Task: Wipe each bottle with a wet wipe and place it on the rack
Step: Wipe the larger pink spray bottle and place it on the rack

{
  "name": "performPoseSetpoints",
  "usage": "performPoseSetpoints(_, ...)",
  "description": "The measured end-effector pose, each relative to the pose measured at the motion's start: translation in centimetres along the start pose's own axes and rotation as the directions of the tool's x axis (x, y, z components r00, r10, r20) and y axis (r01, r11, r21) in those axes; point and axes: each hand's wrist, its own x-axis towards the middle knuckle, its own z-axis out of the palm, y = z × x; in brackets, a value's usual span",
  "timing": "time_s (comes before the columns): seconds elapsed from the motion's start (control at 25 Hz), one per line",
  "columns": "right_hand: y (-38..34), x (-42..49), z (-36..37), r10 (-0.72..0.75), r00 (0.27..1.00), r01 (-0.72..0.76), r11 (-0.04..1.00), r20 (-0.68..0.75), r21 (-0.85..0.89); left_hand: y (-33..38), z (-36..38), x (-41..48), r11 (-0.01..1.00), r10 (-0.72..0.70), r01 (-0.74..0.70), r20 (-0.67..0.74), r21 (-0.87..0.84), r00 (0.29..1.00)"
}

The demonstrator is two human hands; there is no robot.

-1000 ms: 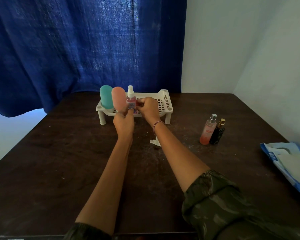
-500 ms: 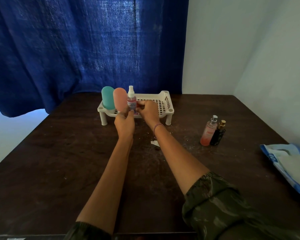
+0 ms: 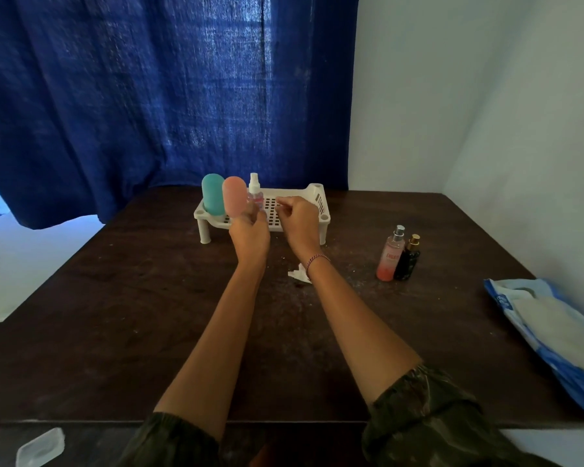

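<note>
Head view: we see the small clear spray bottle with a white nozzle (image 3: 254, 188) upright on the white perforated plastic rack (image 3: 319, 205), beside the pink rounded bottle (image 3: 234, 195). Our left hand (image 3: 250, 235) reaches the spray bottle's base, but the fingers are blurred and we cannot tell whether they grip. Our right hand (image 3: 299, 222) is curled, with nothing visible in it.

I see the white slotted rack (image 3: 318, 204) standing on its legs at the far side of the table (image 3: 115, 315). Upright in a row on its left end: teal bottle (image 3: 212, 193), pink bottle (image 3: 234, 196), small clear spray bottle (image 3: 254, 191), base hidden. Right of the rack, on the table, upright and touching: pink spray bottle (image 3: 389, 254), dark gold-capped bottle (image 3: 408, 260). Crumpled wipe (image 3: 298, 274) lies in front of the rack.
</note>
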Motion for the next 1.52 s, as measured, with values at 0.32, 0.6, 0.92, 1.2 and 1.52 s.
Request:
performPoseSetpoints(0.32,0.0,-2.9,-6.3,-0.127,0.989,0.119,0.987,-0.07,-0.11,1.3,2.9,-4.1,0.987,0.127,-0.14,0.153,0.083,0.98)
performPoseSetpoints(0.6,3.4,-3.3,-13.7,-0.141,0.964,0.064,0.946,-0.224,-0.319,1.7,8.9,-7.8,0.966,0.175,-0.231,0.364,0.117,0.915)
performPoseSetpoints(0.92,5.5,-3.6,-16.3,-0.044,0.989,-0.029,0.88,-0.143,-0.474,0.3,12.5,-8.9,0.946,0.115,-0.249,0.501,0.21,0.858)
performPoseSetpoints(1.2,6.5,-3.7,-16.0,0.101,0.988,-0.14,0.911,-0.12,-0.388,-0.3,12.4,-8.7,0.922,0.099,-0.29,0.571,0.255,0.815)
performPoseSetpoints(1.52,3.2,-3.5,-13.8,-0.04,0.995,0.007,0.948,-0.096,-0.319,0.3,9.0,-6.9,0.911,0.184,-0.33,0.476,0.245,0.86)
